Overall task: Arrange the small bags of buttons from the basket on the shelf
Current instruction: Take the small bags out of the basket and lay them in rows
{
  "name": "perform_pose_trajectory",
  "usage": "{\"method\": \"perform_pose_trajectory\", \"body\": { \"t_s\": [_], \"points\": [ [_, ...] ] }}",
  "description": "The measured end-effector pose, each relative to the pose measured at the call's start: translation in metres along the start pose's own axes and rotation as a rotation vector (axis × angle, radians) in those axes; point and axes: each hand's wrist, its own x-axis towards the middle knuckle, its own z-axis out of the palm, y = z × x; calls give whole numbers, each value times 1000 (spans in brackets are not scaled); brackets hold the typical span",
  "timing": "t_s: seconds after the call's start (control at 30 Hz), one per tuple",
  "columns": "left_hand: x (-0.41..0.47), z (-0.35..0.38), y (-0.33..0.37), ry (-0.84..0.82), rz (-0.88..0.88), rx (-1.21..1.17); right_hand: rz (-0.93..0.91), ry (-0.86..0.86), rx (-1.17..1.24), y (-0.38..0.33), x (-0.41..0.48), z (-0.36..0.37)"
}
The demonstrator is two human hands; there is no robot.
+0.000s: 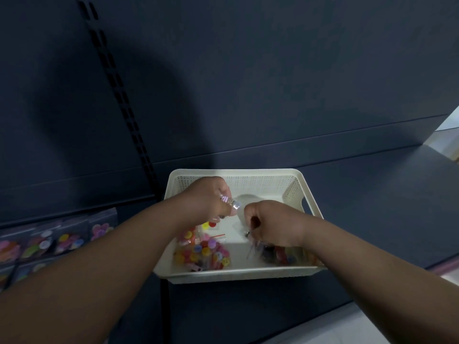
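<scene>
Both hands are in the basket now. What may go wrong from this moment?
The basket seems to sit at the front edge of the shelf, so a pull could tip it off. The left hand grips one clear bag, the right hand a second bag; tugging could tear one open.

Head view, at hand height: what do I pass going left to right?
Row of shelved button bags → left hand, pinching a clear bag → right hand, gripping another bag → dark shelf top.
</scene>
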Motion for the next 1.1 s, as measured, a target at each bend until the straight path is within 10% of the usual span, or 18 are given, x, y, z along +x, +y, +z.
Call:
{"method": "perform_pose_trajectory", "body": {
  "t_s": [0.3,0.73,1.1],
  "points": [
    [-45,-30,20,95,-141,-629,88,143,861,-18,-8,-33],
    [-122,-54,-1,227,-123,-565,-112,-30,1166,-116,-21,-27],
    [-235,-124,-89,451,-58,-118,-358,-202,621,-244,-31,60]
  ]
}}
